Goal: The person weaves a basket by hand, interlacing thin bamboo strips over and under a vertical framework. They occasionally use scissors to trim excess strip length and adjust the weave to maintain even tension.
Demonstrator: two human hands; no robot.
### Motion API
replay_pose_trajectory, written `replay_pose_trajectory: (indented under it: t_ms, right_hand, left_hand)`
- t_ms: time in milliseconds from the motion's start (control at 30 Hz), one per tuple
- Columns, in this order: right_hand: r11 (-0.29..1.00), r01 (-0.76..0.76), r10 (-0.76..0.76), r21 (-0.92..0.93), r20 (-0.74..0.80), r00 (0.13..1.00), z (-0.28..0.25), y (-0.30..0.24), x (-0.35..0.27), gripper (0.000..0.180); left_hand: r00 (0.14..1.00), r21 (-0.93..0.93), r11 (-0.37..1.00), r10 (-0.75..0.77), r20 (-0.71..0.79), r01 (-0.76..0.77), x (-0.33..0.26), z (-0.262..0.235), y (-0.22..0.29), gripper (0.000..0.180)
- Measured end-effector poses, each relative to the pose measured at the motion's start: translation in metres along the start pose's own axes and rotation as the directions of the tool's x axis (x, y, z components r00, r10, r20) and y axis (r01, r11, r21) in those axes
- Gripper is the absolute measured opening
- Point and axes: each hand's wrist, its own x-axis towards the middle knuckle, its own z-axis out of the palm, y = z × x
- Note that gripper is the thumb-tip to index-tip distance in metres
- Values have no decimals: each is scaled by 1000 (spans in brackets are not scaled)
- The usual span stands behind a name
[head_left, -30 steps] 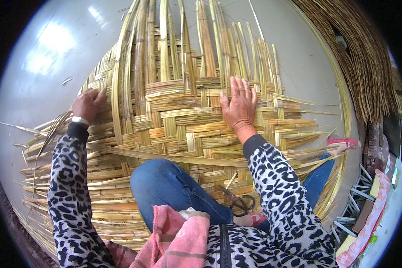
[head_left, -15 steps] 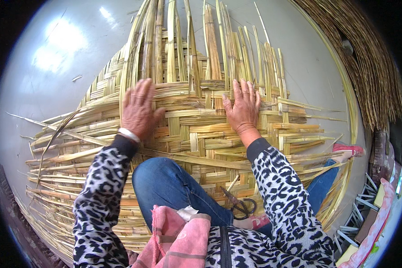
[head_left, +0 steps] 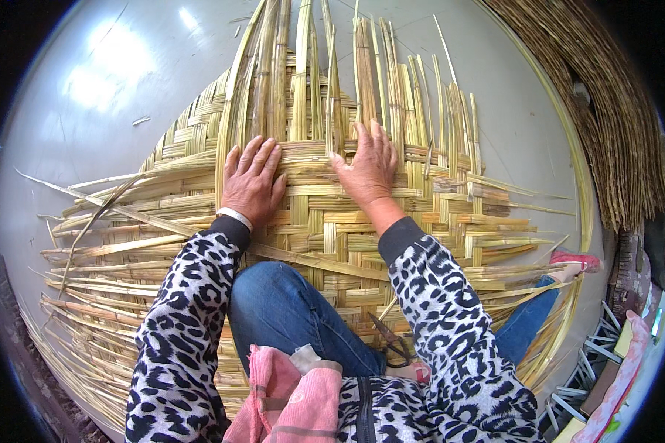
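Note:
A half-woven mat (head_left: 340, 258) of flat, split yellow-green reed strips lies on the floor under both hands. My left hand (head_left: 253, 184) rests flat and open on the crosswise strips along its far edge. To its right, my right hand (head_left: 369, 166) lies open on the same band, thumb spread from the fingers, fingertips at the base of the upright strips. Beyond the hands, long loose strips (head_left: 273, 81) point away from me. Neither hand appears to grasp a strip. Dark-handled scissors (head_left: 393, 343) lie on the mat beside my bent knee.
Loose strip ends (head_left: 89, 255) fan out over the left side of the mat. Bundled brown stalks (head_left: 606, 111) stand at the far right. A pink cloth (head_left: 295, 399) lies in my lap. My leg (head_left: 528, 314) stretches over the mat's right side. The grey floor (head_left: 74, 148) is shiny.
My right hand has slid left along the woven band, closer to my left hand. My left hand stays nearly in place on the strips. The view has shifted slightly.

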Motion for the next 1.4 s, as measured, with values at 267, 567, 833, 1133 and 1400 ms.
replay_pose_trajectory:
  t_ms: [267, 567, 833, 1133, 1400]
  right_hand:
    - [997, 76, -76, -21, 30, 997, -21, 6, 9, 62]
    - [951, -148, 42, 273, 358, 933, -20, -6, 93, 47]
    - [946, 35, -147, 323, 329, 933, -21, 15, 101, 24]
    - [957, 127, -204, 261, 292, 934, -30, 6, 92, 31]
    - [962, 47, -107, 270, 214, 971, -49, 19, 56, 31]
  left_hand:
    - [1000, -8, 1000, -2, -24, 2, 0, -4, 1, 51]
    - [1000, 13, 1000, -7, -27, 7, 0, -4, 3, 49]
    - [999, -31, 1000, 5, -46, -6, 0, -6, 1, 49]
    - [999, -28, 1000, -11, -53, 9, 0, -3, 1, 48]
    - [999, -25, 1000, -19, -46, 18, 0, -3, 1, 48]
